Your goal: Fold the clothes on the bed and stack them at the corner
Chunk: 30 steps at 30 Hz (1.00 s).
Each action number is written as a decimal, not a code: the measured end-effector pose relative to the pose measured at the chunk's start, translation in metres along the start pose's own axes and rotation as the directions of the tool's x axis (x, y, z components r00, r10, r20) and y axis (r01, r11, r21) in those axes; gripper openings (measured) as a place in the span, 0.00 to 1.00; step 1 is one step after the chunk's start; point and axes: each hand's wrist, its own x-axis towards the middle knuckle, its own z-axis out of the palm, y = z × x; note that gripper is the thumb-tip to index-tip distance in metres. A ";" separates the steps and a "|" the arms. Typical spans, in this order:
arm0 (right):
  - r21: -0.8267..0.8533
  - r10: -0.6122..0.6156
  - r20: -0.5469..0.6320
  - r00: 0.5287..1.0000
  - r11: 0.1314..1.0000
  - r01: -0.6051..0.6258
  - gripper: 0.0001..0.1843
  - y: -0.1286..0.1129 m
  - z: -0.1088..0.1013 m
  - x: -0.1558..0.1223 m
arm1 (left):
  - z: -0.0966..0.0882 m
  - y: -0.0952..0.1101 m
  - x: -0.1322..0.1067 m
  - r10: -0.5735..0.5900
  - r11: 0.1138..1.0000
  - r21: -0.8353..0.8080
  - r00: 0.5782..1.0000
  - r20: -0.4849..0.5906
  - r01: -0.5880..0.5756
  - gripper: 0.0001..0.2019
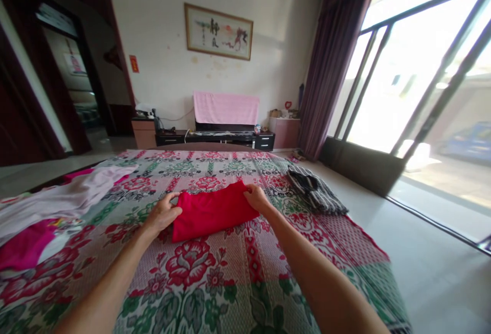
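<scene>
A red piece of clothing (215,212), folded into a long flat shape, lies across the middle of the flowered cloth (187,303) on the table. At its left end my left hand (164,213) pinches the far corner between thumb and fingers. The opposite far corner is gripped by my right hand (256,197), its fingers partly hidden behind the fabric. Which garment it is cannot be made out.
A loose pile of clothes with a pale pink garment (76,193) and a magenta one (28,246) lies at the left. A folded black-and-white striped garment (316,188) rests near the right edge. Beyond the table stands a low cabinet (264,142).
</scene>
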 end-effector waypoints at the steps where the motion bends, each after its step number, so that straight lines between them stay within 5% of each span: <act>1: -0.021 -0.012 0.013 1.000 1.000 0.013 0.14 0.000 -0.002 0.002 | -0.002 0.005 -0.003 -0.037 0.996 -0.078 0.998 0.060 0.042 0.31; 7: -0.090 -0.050 0.038 0.998 0.994 0.053 0.14 -0.008 0.001 0.017 | -0.015 0.027 -0.020 -0.176 0.910 -0.311 0.934 0.311 0.275 0.45; 15: -0.109 -0.040 0.090 0.995 0.993 0.050 0.14 0.003 0.011 0.023 | -0.014 0.024 -0.017 -0.195 0.928 -0.238 0.920 0.340 0.285 0.43; 21: -0.100 -0.045 0.128 0.991 0.993 0.058 0.11 0.003 0.010 0.027 | -0.014 0.022 -0.015 -0.122 0.953 -0.214 0.918 0.378 0.214 0.28; 25: -0.095 -0.036 0.140 0.989 0.994 0.050 0.11 0.000 0.007 0.026 | -0.013 0.020 -0.010 -0.207 0.967 -0.094 0.948 0.242 0.235 0.33; 30: 0.004 0.041 0.202 0.978 0.999 -0.043 0.11 0.006 0.000 0.025 | -0.008 0.016 -0.002 -0.178 0.980 0.103 0.982 0.063 0.171 0.28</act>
